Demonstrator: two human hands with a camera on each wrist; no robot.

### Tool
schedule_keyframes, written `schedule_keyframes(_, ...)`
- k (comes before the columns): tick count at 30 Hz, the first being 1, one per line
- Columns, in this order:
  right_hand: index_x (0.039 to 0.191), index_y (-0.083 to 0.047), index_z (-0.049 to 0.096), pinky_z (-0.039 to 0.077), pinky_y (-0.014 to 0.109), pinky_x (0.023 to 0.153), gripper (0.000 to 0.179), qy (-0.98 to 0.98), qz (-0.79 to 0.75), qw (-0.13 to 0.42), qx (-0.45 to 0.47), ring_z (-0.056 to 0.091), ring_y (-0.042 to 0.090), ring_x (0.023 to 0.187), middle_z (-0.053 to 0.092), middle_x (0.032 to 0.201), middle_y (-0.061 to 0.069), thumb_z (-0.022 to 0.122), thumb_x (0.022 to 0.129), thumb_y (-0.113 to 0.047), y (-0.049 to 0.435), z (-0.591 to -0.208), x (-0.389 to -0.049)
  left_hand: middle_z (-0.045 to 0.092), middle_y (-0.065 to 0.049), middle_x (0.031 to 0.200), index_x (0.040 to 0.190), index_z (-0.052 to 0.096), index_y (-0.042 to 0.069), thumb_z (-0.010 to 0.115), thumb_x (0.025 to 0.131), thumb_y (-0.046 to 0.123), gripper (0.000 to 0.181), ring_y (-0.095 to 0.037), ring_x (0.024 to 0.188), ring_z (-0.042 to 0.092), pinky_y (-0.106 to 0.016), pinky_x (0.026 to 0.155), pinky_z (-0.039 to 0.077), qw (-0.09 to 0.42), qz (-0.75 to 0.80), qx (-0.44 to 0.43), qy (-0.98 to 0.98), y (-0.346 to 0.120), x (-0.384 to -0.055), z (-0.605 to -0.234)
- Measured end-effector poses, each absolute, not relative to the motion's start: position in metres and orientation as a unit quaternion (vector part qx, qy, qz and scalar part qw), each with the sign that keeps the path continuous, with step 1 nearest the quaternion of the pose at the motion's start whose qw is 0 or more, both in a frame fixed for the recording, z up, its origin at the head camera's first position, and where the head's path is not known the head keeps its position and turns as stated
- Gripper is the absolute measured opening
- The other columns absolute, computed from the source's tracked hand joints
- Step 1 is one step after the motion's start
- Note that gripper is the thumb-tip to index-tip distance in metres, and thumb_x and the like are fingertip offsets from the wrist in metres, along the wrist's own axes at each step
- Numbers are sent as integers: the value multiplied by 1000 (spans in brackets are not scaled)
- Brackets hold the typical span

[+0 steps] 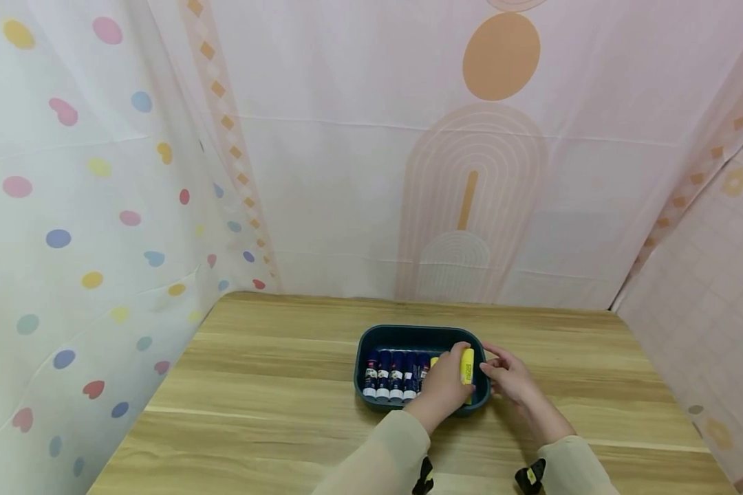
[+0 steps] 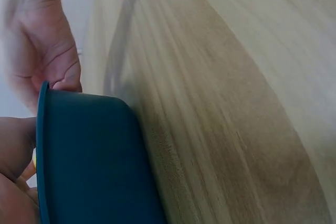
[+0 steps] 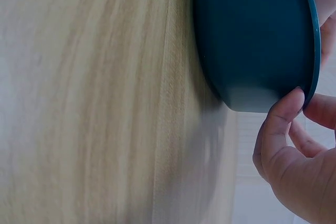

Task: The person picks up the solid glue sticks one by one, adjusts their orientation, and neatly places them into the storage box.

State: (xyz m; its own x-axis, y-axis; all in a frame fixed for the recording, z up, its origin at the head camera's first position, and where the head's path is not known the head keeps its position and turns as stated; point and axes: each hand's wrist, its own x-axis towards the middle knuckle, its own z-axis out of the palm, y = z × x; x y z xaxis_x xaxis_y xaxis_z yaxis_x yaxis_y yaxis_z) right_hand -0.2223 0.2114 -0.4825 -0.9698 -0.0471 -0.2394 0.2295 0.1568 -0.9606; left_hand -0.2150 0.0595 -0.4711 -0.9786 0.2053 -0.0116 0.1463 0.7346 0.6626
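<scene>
A dark teal plastic tray (image 1: 421, 331) sits on the table, with several navy glue sticks (image 1: 397, 375) with white ends lined up inside. My left hand (image 1: 442, 377) reaches over the near rim and grips a yellow glue stick (image 1: 467, 366) at the tray's right end. Part of another yellow stick (image 1: 433, 361) shows beside the hand; the hand hides what lies under it. At the right end, my right hand (image 3: 299, 156) pinches the tray's rim between thumb and finger. Only the tray's outer wall (image 2: 94, 150) is visible in the left wrist view.
The wood-grain table (image 1: 254, 385) extends around the tray on all sides. A patterned curtain (image 1: 322, 172) hangs behind its far edge. More printed cloth (image 1: 68, 275) drapes along the left side. Black bands with yellow marks (image 1: 530, 476) are on both wrists.
</scene>
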Motion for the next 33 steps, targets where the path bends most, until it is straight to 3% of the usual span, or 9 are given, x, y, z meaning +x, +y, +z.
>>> schedule_keyframes(11,143,-5,38,48,25,61,49,758,-641,104,60,50,13,72,49,94,5,51,96,-8,210,-483,-222,66,-3,109,130,49,25,82,72,28,66,-19,90,53,-37,80,51,-1,263,96,960,64,-214,-477)
schedule_keyframes(21,143,-5,38,48,25,61,49,763,-635,102,64,50,14,74,49,94,5,51,96,-8,208,-483,-223,61,-6,114,137,48,31,79,74,35,71,-21,97,53,-38,84,50,-4,223,104,969,66,-215,-476)
schedule_keyframes(33,143,-4,38,47,26,60,49,760,-639,104,56,48,14,73,48,91,4,51,96,-7,207,-484,-225,55,-6,115,133,54,28,73,81,32,56,-21,99,53,-41,85,51,-7,255,84,963,61,-219,-481)
